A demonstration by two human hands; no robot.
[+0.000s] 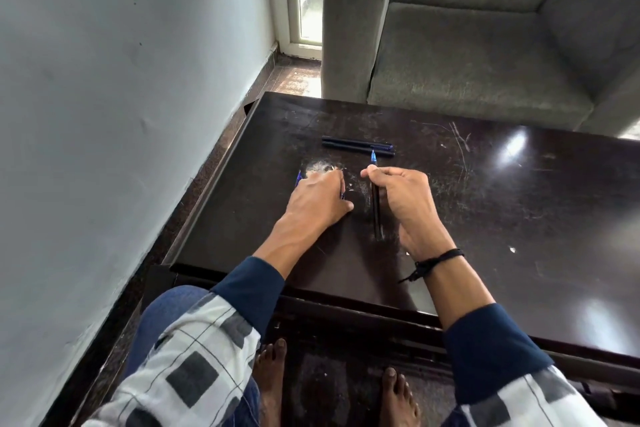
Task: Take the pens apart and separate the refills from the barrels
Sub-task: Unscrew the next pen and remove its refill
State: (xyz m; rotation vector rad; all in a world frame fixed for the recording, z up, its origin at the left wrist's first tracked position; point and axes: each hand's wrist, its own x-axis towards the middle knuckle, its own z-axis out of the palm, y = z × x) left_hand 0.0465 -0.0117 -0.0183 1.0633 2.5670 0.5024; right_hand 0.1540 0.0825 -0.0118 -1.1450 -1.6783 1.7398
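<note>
Gripping black pen in R hand, thumb + fingers curled round its front half, blue tip aimed away toward far edge, rear end low by tabletop just beside the wrist. Black cord band on that wrist. L hand palm-down on table, just left of the pen, not touching it; fingers bent under, so can't tell if pinching or only covering. Blue pen part poking out at outer side of L hand, another blue bit at thumb side, both mostly hidden. Beyond both hands, two dark pens lying side by side, touching, crosswise, near held pen's tip. All on dark glossy table, scratched, w/ whitish scuff by L fingers. Grey sofa past far edge; pale wall at left.
</note>
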